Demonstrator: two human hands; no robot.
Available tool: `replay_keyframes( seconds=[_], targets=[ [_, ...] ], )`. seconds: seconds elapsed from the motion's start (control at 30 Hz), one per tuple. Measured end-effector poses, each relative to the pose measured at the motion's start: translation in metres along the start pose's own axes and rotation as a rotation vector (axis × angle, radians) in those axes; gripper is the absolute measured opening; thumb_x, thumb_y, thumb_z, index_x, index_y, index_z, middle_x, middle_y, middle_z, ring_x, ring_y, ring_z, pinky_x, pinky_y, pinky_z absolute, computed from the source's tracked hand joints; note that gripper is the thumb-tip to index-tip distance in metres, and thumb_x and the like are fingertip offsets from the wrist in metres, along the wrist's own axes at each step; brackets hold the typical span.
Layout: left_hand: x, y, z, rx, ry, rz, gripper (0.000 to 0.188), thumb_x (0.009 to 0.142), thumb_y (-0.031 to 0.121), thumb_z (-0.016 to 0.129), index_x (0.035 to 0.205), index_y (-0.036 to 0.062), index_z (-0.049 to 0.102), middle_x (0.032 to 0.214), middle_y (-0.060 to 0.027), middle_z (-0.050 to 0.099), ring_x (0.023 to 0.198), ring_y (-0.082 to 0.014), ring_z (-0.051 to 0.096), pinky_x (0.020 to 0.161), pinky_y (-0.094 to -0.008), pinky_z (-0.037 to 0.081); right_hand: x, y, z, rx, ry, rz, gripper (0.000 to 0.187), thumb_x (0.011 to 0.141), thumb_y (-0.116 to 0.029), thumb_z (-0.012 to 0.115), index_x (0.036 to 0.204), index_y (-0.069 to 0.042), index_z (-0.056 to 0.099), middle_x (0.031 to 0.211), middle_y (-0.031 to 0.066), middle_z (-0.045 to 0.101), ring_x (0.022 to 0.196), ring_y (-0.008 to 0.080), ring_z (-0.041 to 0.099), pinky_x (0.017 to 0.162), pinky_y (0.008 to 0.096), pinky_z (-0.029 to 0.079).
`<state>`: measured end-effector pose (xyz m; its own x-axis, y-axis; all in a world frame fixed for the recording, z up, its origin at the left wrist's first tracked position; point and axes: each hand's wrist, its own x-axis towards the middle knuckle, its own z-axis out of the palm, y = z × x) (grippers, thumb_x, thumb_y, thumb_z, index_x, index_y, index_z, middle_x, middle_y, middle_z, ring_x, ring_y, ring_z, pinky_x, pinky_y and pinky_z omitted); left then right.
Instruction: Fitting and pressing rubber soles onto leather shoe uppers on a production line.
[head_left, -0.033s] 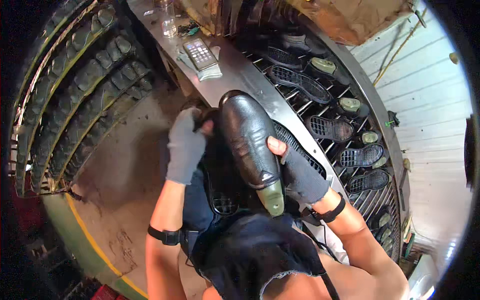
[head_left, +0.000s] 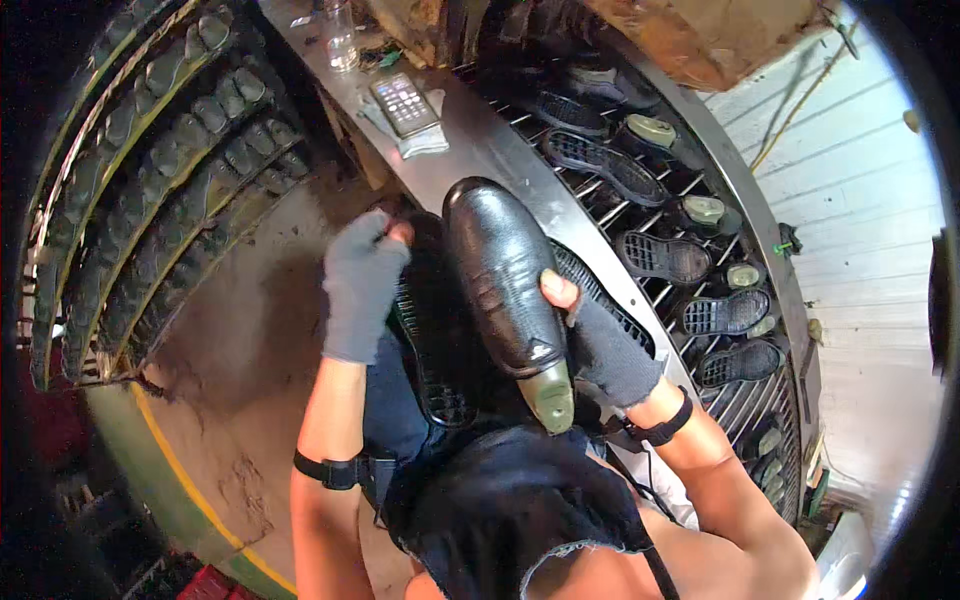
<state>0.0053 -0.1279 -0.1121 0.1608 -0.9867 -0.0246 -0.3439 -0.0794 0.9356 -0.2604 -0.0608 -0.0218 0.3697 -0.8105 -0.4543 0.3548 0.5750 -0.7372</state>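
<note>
My right hand (head_left: 612, 345), in a grey fingerless glove, is closed on a black leather shoe upper (head_left: 500, 270) stretched over an olive-green last (head_left: 550, 397). Its thumb presses the upper's side, and the toe points away from me. My left hand (head_left: 360, 285), gloved the same way, has its fingers curled at the far end of a black shoe sole (head_left: 442, 375). That sole lies beside the upper, its gridded heel towards me; my fingers partly hide its toe end. Another black sole (head_left: 605, 295) rests on the metal bench edge behind my right hand.
A barred rack (head_left: 640, 225) on the right carries several soles and lasted uppers. On the metal ledge (head_left: 490, 140) lie a phone (head_left: 403, 105) on a cloth and a clear bottle (head_left: 341, 45). A tiered shelf (head_left: 190, 140) of dark shoes stands left.
My left hand has moved slightly left, and the sole's far end has swung left with it. The upper on its last has shifted a little to the right.
</note>
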Motion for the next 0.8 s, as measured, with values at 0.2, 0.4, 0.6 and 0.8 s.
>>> replay_keyframes(
  seconds=[0.2, 0.4, 0.6, 0.8],
  targets=[
    [-0.012, 0.02, -0.034, -0.724, -0.279, 0.149, 0.066, 0.107, 0.053, 0.051, 0.151, 0.0044, 0.052, 0.135, -0.0133, 0.067, 0.113, -0.0235, 0.07, 0.097, -0.0369, 0.058, 0.028, 0.041, 0.019, 0.139, -0.21, 0.182, 0.09, 0.099, -0.073, 0.052, 0.147, 0.004, 0.047, 0.122, 0.0292, 0.068, 0.101, 0.0376, 0.074, 0.093, 0.0478, 0.063],
    [-0.024, 0.013, -0.037, -1.004, -0.349, -0.034, 0.087, 0.104, 0.072, 0.038, 0.161, 0.007, 0.035, 0.149, -0.0275, 0.056, 0.118, -0.0317, 0.068, 0.097, -0.0456, 0.061, 0.036, 0.067, 0.031, 0.138, -0.23, 0.195, 0.065, 0.108, -0.056, 0.05, 0.145, -0.002, 0.054, 0.129, 0.0113, 0.07, 0.107, 0.0186, 0.072, 0.095, 0.0327, 0.059],
    [-0.022, 0.016, -0.04, -1.001, -0.435, 0.004, 0.087, 0.104, 0.072, 0.039, 0.164, 0.0092, 0.032, 0.148, -0.027, 0.057, 0.119, -0.0325, 0.068, 0.097, -0.0456, 0.061, 0.037, 0.068, 0.026, 0.082, -0.237, 0.163, 0.062, 0.109, -0.055, 0.051, 0.143, -0.004, 0.057, 0.127, 0.0103, 0.071, 0.106, 0.0174, 0.072, 0.095, 0.0319, 0.059],
    [-0.029, 0.023, -0.038, -0.935, -0.419, 0.024, 0.091, 0.101, 0.075, 0.041, 0.164, 0.0104, 0.032, 0.148, -0.0271, 0.056, 0.122, -0.0333, 0.066, 0.097, -0.0465, 0.06, 0.038, 0.067, 0.029, 0.141, -0.269, 0.181, 0.06, 0.109, -0.054, 0.051, 0.141, -0.004, 0.058, 0.127, 0.0096, 0.071, 0.106, 0.0173, 0.072, 0.095, 0.0324, 0.059]
  ],
)
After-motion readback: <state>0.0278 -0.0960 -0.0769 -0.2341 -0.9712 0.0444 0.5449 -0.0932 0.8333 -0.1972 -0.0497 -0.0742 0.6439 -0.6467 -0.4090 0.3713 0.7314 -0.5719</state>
